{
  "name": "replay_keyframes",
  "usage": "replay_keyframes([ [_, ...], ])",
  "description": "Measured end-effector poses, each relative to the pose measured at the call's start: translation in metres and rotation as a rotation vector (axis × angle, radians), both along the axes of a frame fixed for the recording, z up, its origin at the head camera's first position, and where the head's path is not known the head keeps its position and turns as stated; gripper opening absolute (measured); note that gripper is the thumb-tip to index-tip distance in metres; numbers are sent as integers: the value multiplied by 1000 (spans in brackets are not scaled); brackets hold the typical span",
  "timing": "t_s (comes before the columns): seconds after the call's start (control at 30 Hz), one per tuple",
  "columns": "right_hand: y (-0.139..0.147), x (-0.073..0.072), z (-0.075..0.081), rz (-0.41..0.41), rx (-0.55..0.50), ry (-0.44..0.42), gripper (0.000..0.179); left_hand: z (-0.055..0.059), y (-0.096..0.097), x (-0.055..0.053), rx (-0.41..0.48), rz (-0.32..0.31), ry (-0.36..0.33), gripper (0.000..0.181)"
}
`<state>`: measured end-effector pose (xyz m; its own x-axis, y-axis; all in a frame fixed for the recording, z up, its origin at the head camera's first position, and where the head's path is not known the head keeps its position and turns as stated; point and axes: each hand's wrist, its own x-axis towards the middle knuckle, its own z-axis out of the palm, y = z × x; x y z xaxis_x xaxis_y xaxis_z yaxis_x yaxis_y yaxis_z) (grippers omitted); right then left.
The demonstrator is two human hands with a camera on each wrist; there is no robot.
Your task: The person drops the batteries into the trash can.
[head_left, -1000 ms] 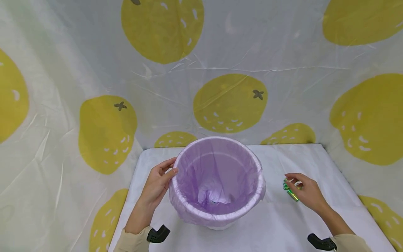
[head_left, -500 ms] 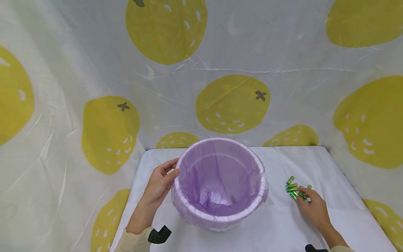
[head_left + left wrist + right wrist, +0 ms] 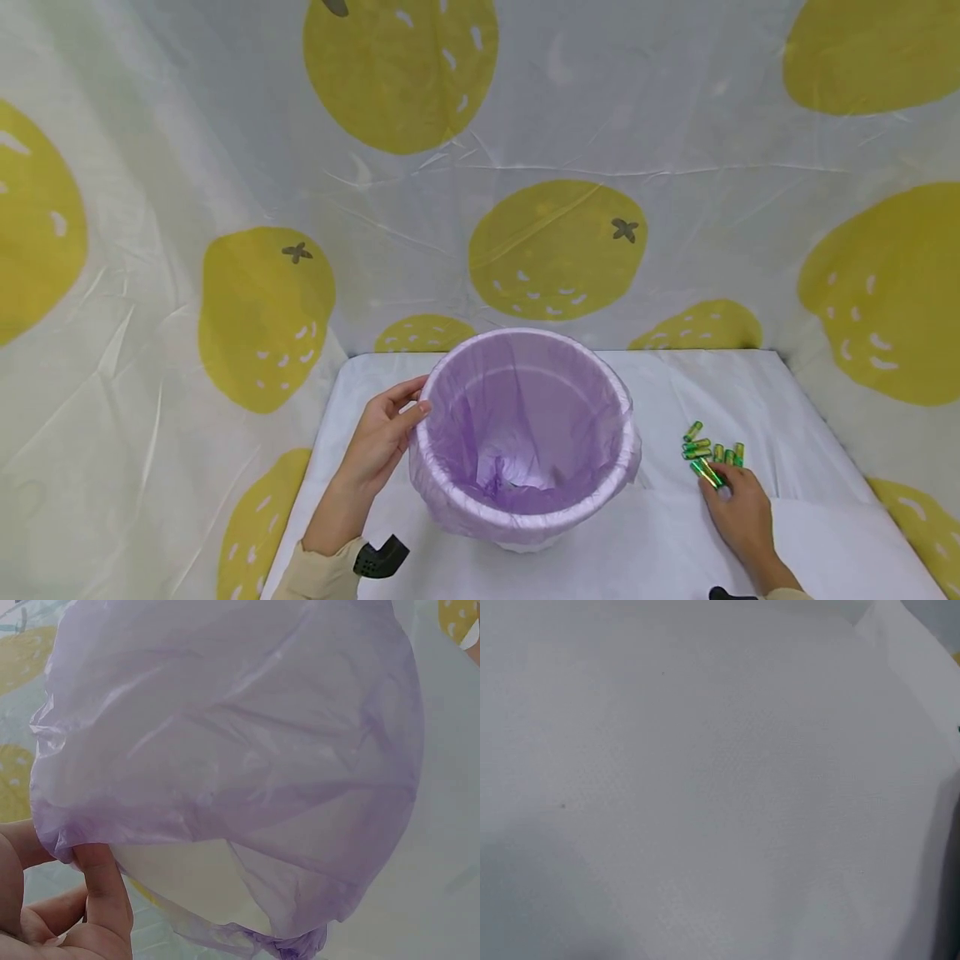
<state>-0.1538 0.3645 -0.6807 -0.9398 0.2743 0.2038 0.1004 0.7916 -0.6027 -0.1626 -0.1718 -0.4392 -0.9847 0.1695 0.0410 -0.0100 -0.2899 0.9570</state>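
A round bin (image 3: 525,525) with a purple plastic liner over its rim stands mid-table in the head view. My left hand (image 3: 382,437) grips its left rim, thumb on the inside. In the left wrist view, fingers (image 3: 105,892) hold the edge of the purple liner (image 3: 225,735). To the bin's right lie several green-and-gold batteries (image 3: 697,447). My right hand (image 3: 742,508) is curled at their near side, with thumb and index around the nearest batteries (image 3: 705,473). The other right fingers are partly hidden. The right wrist view holds mainly white cloth (image 3: 720,780).
White cloth covers the table (image 3: 660,542). Behind and on both sides hangs a curtain (image 3: 712,208) printed with yellow fruit. Down inside the liner, a small green spot (image 3: 512,484) shows.
My right hand has moved from above the batteries to their near side, uncovering several of them, which now lie more spread out. My left hand stays on the bin's rim.
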Motion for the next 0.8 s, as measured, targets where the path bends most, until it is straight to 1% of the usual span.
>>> replay_keyframes([
  [0.07, 0, 0, -2, -6, 9, 0, 35, 0, 0, -1, -1, 1, 1, 48],
  [0.23, -1, 0, -6, -1, 39, 42, 32, 0, 0, -2, 2, 3, 2, 48],
  [0.5, -5, 3, -5, -23, 91, 73, 24, 0, 0, -1, 18, -10, -6, 49],
  [0.67, -8, 3, -6, -5, 133, 102, 23, 0, 0, 0, 20, -10, -11, 50],
  [0.8, -6, 2, -7, 9, 137, 91, 22, 0, 0, 0, 19, -14, -11, 50],
])
